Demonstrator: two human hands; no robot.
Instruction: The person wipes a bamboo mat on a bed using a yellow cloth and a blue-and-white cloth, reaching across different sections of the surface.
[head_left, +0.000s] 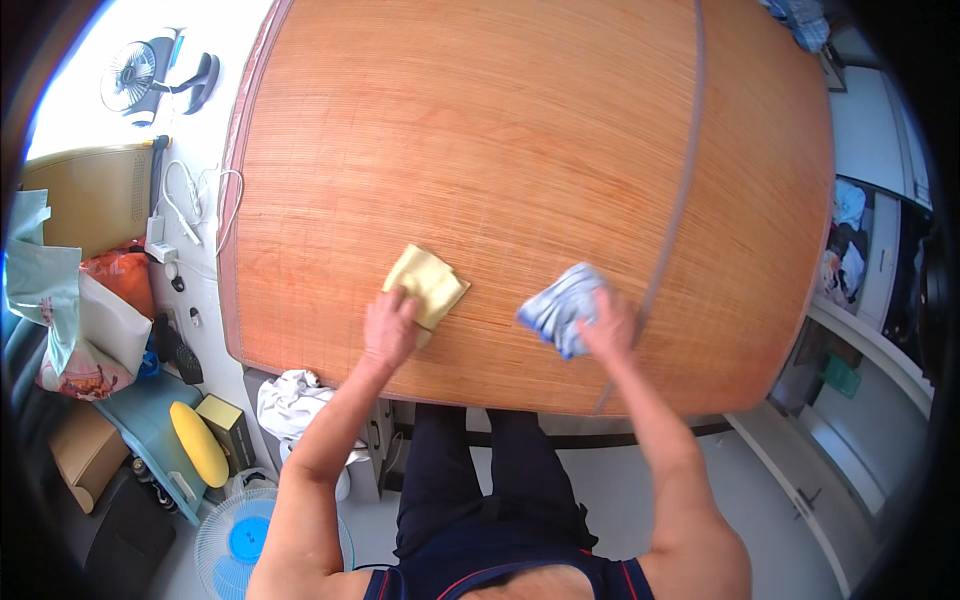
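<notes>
In front of me spreads a bamboo sleeping mat (465, 135), orange-brown, with a fabric border. My left hand (391, 330) has its fingers on the lower left part of a folded yellow cloth (427, 279), which lies against the mat. To the right, my right hand (611, 322) grips a blue-and-white striped cloth (561, 306) by its right side. Blur softens the right hand and its cloth. A gap of bare mat separates the two cloths. A grey band (688, 172) runs along the mat just beyond my right hand.
A white power strip (181, 217) with cords lies by the mat's left edge. White fabric (294, 405) rests on a cabinet by my left arm; a blue floor fan (247, 540) stands below. Open drawers (832, 457) are at right. A small fan (131, 75) sits far left.
</notes>
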